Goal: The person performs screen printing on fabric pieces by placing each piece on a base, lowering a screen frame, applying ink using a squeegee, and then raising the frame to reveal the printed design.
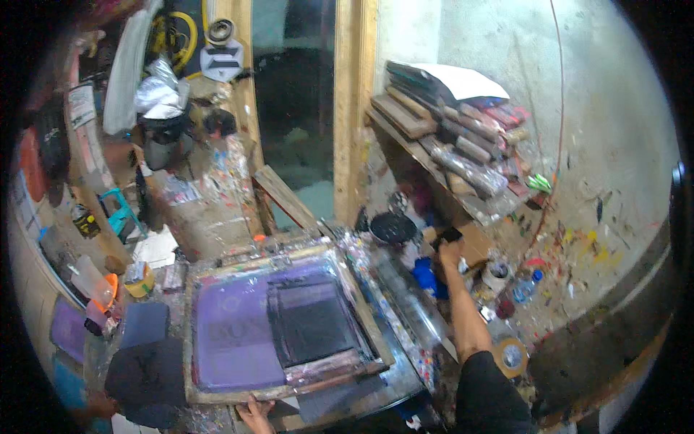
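Observation:
A wooden screen-printing frame (189,340) with purple mesh lies on the worktable in front of me. A smaller dark rectangular frame (314,322) rests on its right half. At its near edge, my left hand (254,415) grips the wood with bent fingers. My right arm, in a black sleeve, reaches forward to the right. My right hand (450,250) is closed on a small black object (451,235) above a cardboard box (473,244); its kind is unclear. Beside that hand lies a blue cloth-like item (426,278). Under the screen's near edge shows a dark grey sheet (340,396).
Dark cut pieces (147,372) lie at left, where another hand (101,405) shows at the rim. A black bowl (392,227), tape roll (510,357) and plastic bottle (528,287) stand around my right arm. A loaded shelf (434,155) juts from the wall.

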Motion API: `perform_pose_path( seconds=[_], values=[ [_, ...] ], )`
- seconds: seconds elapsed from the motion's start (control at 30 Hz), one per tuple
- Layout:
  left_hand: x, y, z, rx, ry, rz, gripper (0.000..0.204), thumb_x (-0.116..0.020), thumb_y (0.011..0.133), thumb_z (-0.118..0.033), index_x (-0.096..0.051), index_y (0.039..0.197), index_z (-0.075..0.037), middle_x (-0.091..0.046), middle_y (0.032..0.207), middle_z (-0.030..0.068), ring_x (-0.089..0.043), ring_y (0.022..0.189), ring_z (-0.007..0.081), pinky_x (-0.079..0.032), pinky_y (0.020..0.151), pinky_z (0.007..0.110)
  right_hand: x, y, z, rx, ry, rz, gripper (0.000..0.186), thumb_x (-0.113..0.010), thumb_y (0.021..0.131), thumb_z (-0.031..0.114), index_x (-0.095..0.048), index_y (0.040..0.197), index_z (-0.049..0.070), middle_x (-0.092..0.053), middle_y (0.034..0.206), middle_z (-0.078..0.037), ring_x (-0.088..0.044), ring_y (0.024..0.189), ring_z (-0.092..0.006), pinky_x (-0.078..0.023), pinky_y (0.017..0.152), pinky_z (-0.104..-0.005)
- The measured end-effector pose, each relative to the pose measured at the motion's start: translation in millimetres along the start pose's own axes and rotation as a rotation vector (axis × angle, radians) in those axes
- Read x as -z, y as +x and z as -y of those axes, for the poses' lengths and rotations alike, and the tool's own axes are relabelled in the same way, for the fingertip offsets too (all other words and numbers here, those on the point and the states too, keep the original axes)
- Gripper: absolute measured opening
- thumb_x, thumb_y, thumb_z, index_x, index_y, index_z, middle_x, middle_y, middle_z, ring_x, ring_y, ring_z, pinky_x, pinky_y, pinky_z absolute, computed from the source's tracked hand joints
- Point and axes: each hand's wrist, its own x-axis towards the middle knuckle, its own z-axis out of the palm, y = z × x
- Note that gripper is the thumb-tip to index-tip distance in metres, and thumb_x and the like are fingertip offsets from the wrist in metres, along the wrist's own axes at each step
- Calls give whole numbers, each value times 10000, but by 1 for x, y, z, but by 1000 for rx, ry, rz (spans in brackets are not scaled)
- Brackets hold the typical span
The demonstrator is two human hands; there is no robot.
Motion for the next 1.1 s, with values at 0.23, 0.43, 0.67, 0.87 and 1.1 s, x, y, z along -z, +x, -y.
perform_pose_path(
  seconds=[0.23,0.43,0.67,0.87,1.1],
  values=[
    [27,2,23,-4,88,-41,900,-605,972,-368,-6,1543,-14,-438,1379,193,-631,994,289,-553,855,428,-34,-16,-17,-266,-83,278,413,-667,780,380,-711,1040,62,-675,1125,-217,-636,1066,-417,-509,885,-539],
    [42,0,39,126,149,-80,947,-602,963,-424,21,1542,-8,-324,1485,217,-635,1025,296,-533,876,419,12,-43,47,-161,-291,267,420,-580,859,349,-661,1061,-10,-654,1092,-280,-615,1075,-441,-488,902,-541],
    [37,-7,21,86,130,-76,909,-597,963,-430,-46,1542,4,-308,1506,221,-646,1026,301,-531,869,425,-37,-14,-9,-233,55,298,401,-533,860,316,-634,1023,-36,-659,1044,-275,-621,1019,-450,-484,842,-557],
    [2,-14,-8,112,121,-95,881,-597,958,-425,-104,1535,23,-334,1501,204,-614,1076,306,-521,880,422,-106,43,-118,-211,388,329,374,-490,810,217,-644,962,-89,-666,980,-310,-607,948,-482,-460,836,-522],
    [27,2,-29,38,251,-184,644,-584,964,-401,-307,1355,29,-458,1124,160,-634,823,308,-556,719,400,31,-107,94,172,463,90,339,-604,909,210,-604,1145,-31,-610,1166,-237,-588,1041,-414,-466,877,-471]
  ],
)
